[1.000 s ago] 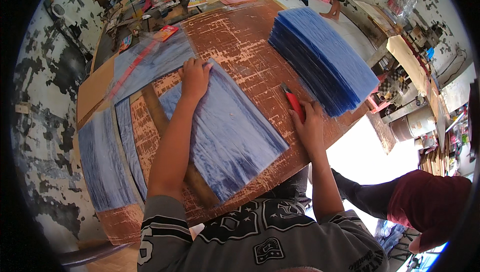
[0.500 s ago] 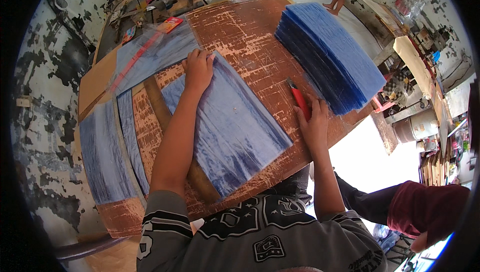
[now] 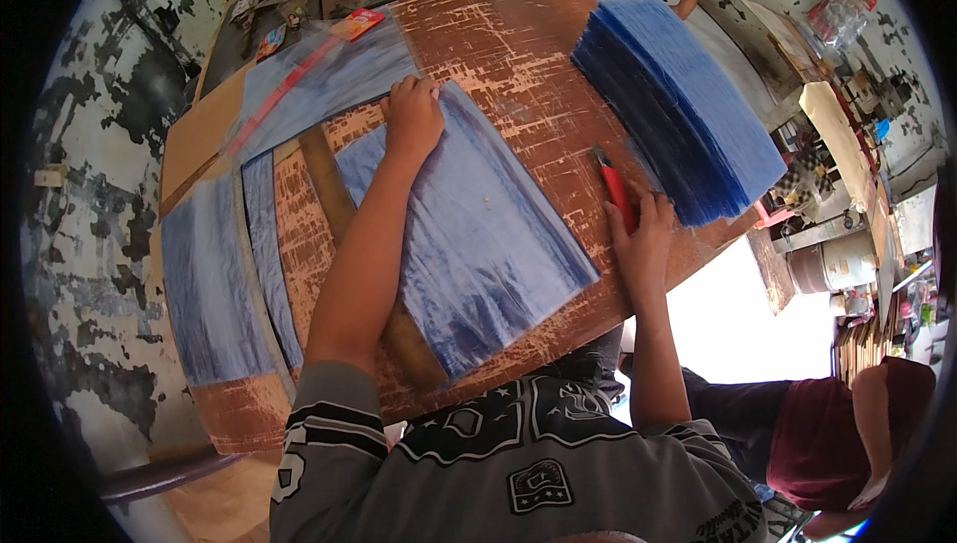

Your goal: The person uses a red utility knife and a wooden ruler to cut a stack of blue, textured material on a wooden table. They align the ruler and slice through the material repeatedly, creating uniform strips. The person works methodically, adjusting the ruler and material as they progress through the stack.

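Head view, looking down over a grey printed shirt (image 3: pixel 518 473) at the lower edge, both forearms reaching up from it onto a worn brown table (image 3: pixel 518 54).

Nearest: a wooden slat (image 3: pixel 399 329) ran under the left forearm, lying diagonally on the table, partly covered by a bundle of blue translucent plastic sheets (image 3: pixel 488 244). That bundle lay flat between the two arms, fanning wider toward the body.

Left hand (image 3: pixel 412 116) rested palm-down on the far top corner of the bundle, fingers curled and pressing the sheets against the table; nothing gripped inside it.

Right hand (image 3: pixel 643 234) sat on the table near the right edge, just right of the bundle, fingers closed around a red-handled cutter (image 3: pixel 616 189) whose tip pointed away from the body. Blade detail too small to tell.

Left of the slat, more blue sheets (image 3: pixel 214 284) lay in long strips along the table's left side.

Farther out, right: a thick stack of blue sheets (image 3: pixel 678 104), tilted and fanned, just beyond the cutter.

Lower right, off the table: another person's leg in dark red cloth (image 3: pixel 827 433).

Far edge: small clutter, a red packet (image 3: pixel 361 22) among it.
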Action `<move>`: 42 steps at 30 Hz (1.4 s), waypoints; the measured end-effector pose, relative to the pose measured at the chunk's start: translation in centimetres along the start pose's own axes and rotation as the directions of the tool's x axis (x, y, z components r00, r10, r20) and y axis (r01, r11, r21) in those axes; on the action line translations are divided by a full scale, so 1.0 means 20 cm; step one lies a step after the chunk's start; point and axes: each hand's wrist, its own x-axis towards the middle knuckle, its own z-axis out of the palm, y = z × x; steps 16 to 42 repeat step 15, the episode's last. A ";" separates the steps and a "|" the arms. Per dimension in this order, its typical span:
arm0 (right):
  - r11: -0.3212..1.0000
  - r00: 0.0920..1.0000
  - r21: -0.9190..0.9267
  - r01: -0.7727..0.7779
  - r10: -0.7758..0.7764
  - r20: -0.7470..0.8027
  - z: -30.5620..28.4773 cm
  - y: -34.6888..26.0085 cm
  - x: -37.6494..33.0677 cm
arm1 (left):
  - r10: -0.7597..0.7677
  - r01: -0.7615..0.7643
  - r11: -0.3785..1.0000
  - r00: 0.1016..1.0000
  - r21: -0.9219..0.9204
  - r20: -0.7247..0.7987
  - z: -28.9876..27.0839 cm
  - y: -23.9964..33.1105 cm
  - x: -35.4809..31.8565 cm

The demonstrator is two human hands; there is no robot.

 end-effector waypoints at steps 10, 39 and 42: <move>1.000 1.000 0.006 -0.007 0.007 0.017 0.01 0.02 -0.01 | 0.014 -0.015 1.000 0.999 -0.022 -0.047 0.00 -0.03 0.00; 0.999 0.999 -0.013 -0.033 0.034 0.040 0.01 0.02 0.00 | 0.006 -0.007 1.000 0.999 -0.024 -0.038 -0.01 -0.02 0.00; 0.999 0.999 -0.013 -0.033 0.034 0.040 0.01 0.02 0.00 | 0.006 -0.007 1.000 0.999 -0.024 -0.038 -0.01 -0.02 0.00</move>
